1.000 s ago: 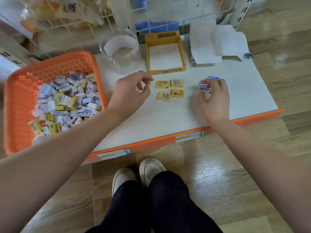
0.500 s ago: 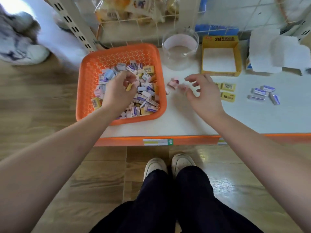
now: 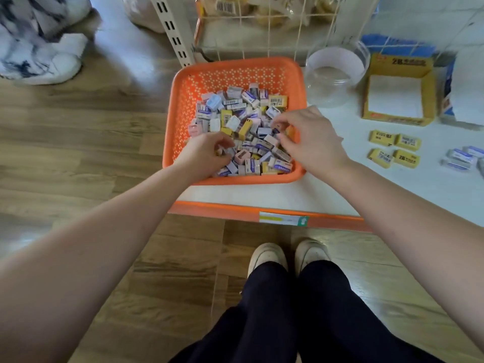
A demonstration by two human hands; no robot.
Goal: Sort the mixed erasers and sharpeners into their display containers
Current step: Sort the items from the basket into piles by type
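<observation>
Right hand (image 3: 311,142), lately over table (image 3: 262,197), joins left hand (image 3: 207,155) in orange basket (image 3: 235,64). Both curled into pile (image 3: 243,113), holdings unclear: fresh pick.

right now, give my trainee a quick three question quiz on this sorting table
1. True or false: the yellow display box already holds erasers.
2. How many yellow erasers lie loose on the table?
3. Where are the left hand and right hand? A) in the orange basket B) in the yellow display box C) on the yellow erasers
Key: 1 false; 2 four; 3 A.
</observation>
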